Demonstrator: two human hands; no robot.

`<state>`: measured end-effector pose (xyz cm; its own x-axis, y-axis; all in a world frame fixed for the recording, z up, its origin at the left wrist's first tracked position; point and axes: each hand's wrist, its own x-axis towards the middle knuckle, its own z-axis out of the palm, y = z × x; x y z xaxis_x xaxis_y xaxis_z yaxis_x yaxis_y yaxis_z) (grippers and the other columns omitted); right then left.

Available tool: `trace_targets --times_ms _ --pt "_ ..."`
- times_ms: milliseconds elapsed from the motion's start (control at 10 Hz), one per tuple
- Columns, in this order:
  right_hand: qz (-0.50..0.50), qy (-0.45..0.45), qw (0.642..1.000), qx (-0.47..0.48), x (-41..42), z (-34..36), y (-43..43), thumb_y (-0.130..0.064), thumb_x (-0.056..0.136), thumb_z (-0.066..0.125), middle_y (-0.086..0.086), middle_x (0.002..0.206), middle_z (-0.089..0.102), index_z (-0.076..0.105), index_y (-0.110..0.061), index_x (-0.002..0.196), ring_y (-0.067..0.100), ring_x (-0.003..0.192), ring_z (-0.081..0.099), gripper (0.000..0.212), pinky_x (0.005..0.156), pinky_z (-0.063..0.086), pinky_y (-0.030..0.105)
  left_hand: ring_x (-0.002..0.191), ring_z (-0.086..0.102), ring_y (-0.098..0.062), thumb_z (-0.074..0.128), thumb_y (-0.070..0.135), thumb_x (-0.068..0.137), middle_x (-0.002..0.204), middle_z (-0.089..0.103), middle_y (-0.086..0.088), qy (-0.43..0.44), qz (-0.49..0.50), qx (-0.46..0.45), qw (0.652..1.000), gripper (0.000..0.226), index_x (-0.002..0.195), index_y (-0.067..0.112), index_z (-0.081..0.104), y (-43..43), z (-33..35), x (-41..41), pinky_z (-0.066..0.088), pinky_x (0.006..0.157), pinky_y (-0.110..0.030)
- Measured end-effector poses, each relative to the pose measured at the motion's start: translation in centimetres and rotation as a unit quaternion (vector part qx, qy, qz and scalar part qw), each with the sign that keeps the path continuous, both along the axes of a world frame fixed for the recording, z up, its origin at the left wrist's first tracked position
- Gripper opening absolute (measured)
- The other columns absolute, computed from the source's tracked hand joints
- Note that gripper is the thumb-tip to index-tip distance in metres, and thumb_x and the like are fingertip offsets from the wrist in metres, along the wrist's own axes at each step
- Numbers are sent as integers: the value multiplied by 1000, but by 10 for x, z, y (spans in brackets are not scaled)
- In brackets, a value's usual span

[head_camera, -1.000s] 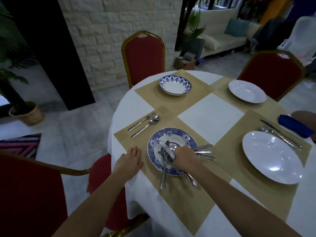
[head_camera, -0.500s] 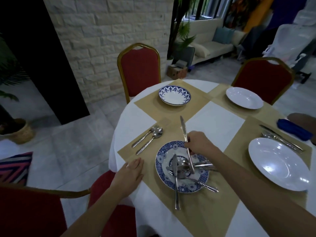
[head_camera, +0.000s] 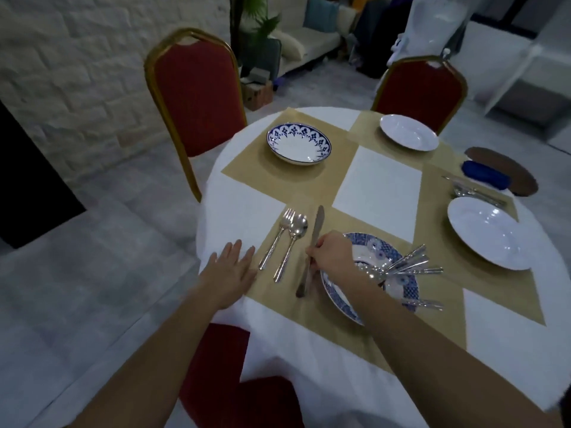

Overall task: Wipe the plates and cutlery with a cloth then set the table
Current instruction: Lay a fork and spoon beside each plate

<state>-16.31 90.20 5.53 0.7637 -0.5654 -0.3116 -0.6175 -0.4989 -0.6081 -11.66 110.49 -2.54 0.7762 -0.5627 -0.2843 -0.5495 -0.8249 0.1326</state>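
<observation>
My right hand [head_camera: 332,254] pinches a table knife [head_camera: 314,236] by its handle, low over the tan placemat [head_camera: 336,217], just left of the blue patterned plate [head_camera: 398,291]. Several pieces of cutlery [head_camera: 411,267] are heaped on that plate, handles fanning right. A fork [head_camera: 278,236] and a spoon [head_camera: 293,239] lie side by side on the mat left of the knife. My left hand [head_camera: 231,270] rests flat on the white tablecloth at the table's near left edge. A blue cloth [head_camera: 485,177] lies at the far right.
A blue-rimmed bowl [head_camera: 298,145] sits on the far mat, a white plate [head_camera: 408,132] at the back right, another white plate [head_camera: 488,233] at the right with cutlery [head_camera: 472,191] above it. Red chairs [head_camera: 194,100] ring the round table.
My right hand lifted a knife out of the heap on the blue plate and carried it left, down beside the spoon. My left hand stayed at the table edge. The camera moved closer.
</observation>
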Motion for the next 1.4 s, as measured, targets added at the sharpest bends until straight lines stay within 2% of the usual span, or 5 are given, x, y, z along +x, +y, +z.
trace_targets --times_ms 300,500,700,1000,1400 --pt "34 116 981 -152 20 -16 23 3 94 44 17 114 63 59 4 113 27 108 62 25 83 51 31 147 -7 -27 -14 55 83 159 -10 -9 -27 3 -25 999 75 152 24 -4 1 -16 0 1 117 -45" --pt "52 139 974 -170 25 -22 27 3 95 43 11 96 62 58 -1 111 24 101 63 22 65 43 23 147 -1 -29 -18 55 73 159 -2 -10 -35 13 -63 997 88 152 24 5 0 -22 -3 4 117 -47" --pt "81 148 965 -200 34 -20 26 5 94 45 14 111 63 57 4 118 23 101 64 27 67 43 23 126 48 -40 0 49 98 140 48 -20 -53 22 -78 995 73 136 14 51 2 -28 0 39 97 -57" --pt "136 167 950 -225 41 -20 23 3 95 40 15 114 59 54 2 116 23 92 60 26 52 38 22 138 33 -36 -9 53 94 150 33 -16 -66 23 -100 993 77 144 17 37 2 -31 -4 19 108 -51" --pt "109 95 976 -163 33 -26 27 1 97 39 25 130 52 56 4 118 33 109 58 27 80 47 34 146 8 -31 -11 58 86 158 9 -11 -57 24 -126 990 79 150 23 17 4 -32 -6 -1 112 -45"
